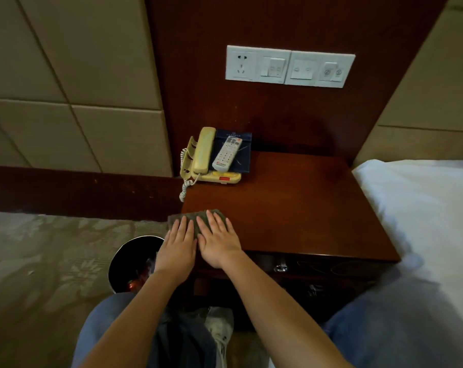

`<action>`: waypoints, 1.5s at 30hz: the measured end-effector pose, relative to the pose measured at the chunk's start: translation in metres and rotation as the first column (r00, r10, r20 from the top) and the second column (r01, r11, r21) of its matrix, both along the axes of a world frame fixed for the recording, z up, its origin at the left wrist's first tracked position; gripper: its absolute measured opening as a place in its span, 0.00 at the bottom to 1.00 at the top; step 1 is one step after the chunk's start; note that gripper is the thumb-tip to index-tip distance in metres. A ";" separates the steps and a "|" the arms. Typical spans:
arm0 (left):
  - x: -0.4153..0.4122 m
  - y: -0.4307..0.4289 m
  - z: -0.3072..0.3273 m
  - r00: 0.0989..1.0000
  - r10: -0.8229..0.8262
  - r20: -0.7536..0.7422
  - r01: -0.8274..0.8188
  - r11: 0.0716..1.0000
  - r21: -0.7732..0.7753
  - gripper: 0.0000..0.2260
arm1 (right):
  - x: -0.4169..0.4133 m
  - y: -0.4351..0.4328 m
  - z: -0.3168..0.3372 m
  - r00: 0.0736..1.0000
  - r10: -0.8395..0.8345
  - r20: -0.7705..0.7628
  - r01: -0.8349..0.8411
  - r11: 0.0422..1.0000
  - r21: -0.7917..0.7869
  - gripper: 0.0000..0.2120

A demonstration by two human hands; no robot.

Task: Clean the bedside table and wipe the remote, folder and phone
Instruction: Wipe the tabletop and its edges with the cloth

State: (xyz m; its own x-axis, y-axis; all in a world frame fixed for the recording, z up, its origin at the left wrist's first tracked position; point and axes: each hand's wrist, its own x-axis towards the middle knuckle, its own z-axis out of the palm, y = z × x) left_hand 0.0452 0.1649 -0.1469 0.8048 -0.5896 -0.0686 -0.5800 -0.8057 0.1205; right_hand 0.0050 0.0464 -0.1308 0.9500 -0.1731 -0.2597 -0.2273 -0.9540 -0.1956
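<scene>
Hands pressing cloth (196, 221) flat at bedside table (304, 208) near-left corner.
Left hand (177, 245) and right hand (219, 243) lying open-fingered; phone (198, 160), folder (243, 155), remote (226, 152) sitting straight ahead, lengthwise away.

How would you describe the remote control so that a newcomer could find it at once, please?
Start at the wooden bedside table beside the white bed and look to its far left corner, under the wall switch panel. There the remote lies on a dark blue folder, right of the yellow phone. It is the only white, button-covered bar.
</scene>
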 end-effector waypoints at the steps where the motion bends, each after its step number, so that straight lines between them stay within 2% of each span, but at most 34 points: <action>1: -0.005 -0.004 0.001 1.000 -0.014 0.013 0.014 1.000 -0.006 0.24 | -0.006 -0.006 -0.001 1.000 -0.001 0.002 0.001 1.000 -0.001 0.25; 6: -0.032 -0.044 0.005 0.982 -0.172 0.079 0.170 0.985 0.032 0.24 | -0.044 -0.049 -0.005 0.997 -0.070 0.035 0.070 0.998 -0.005 0.25; 14: -0.086 -0.149 0.010 0.898 -0.434 0.070 0.420 0.894 0.156 0.25 | -0.129 -0.146 -0.011 0.969 -0.236 0.074 0.240 0.969 -0.054 0.25; 23: -0.161 -0.288 0.010 0.821 -0.571 -0.007 0.565 0.810 0.160 0.26 | -0.222 -0.254 -0.011 0.867 -0.494 0.059 0.498 0.861 -0.100 0.25; 27: -0.177 -0.320 0.011 0.802 -0.597 -0.039 0.595 0.789 0.152 0.25 | -0.239 -0.280 -0.010 0.835 -0.548 0.052 0.551 0.831 -0.082 0.26; 36: -0.151 -0.313 0.019 0.765 -0.623 -0.161 0.640 0.764 0.085 0.25 | -0.216 -0.270 -0.002 0.815 -0.579 -0.028 0.573 0.813 -0.103 0.26; 40: -0.109 -0.273 0.019 0.819 -0.540 -0.195 0.560 0.826 0.068 0.25 | -0.171 -0.232 0.003 0.865 -0.501 -0.039 0.495 0.862 -0.108 0.26; 45: -0.036 -0.186 0.019 0.913 -0.354 -0.203 0.369 0.929 0.038 0.25 | -0.082 -0.159 0.005 0.942 -0.335 -0.036 0.332 0.941 -0.057 0.26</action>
State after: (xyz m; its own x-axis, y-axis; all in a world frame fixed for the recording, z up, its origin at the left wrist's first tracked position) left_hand 0.0094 -0.0210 -0.1276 0.5052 -0.8251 -0.2528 -0.8054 -0.5561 0.2053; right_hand -0.0766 -0.1130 -0.1260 0.8233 -0.4916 -0.2839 -0.5415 -0.8302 -0.1328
